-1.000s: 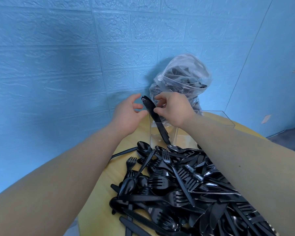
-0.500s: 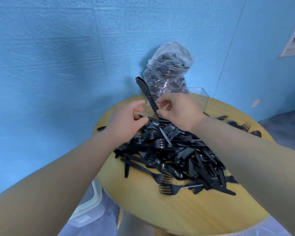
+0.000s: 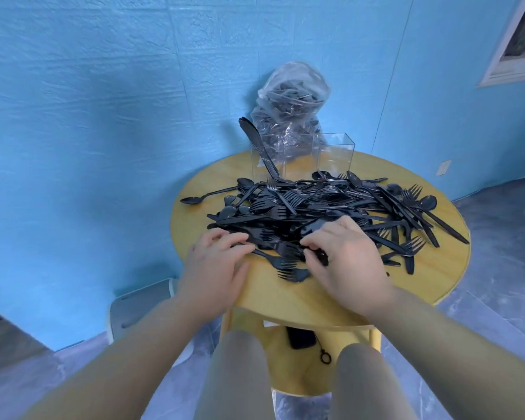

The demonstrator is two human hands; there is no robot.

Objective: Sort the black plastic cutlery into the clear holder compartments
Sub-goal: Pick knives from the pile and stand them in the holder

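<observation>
A heap of black plastic forks, spoons and knives (image 3: 331, 207) covers the round yellow table (image 3: 285, 298). Behind the heap stands the clear holder (image 3: 335, 153). Black knives (image 3: 255, 144) lean in its left compartment, and the right compartment looks empty. My left hand (image 3: 215, 265) rests at the heap's near left edge with its fingers stretched onto the cutlery. At the near edge my right hand (image 3: 343, 262) has curled fingers that pinch a black cutlery piece (image 3: 320, 256). I cannot tell which kind of piece it is.
A clear plastic bag (image 3: 291, 98) holding more black cutlery leans on the blue wall behind the holder. A lone spoon (image 3: 206, 197) lies at the table's left rim. A dark phone (image 3: 300, 336) sits on the lower shelf above my knees. A white bin (image 3: 140, 307) stands on the floor to the left.
Both hands have drawn back from the holder to the near edge of the heap. The knife stays leaning in the left compartment. The view has pulled back and down.
</observation>
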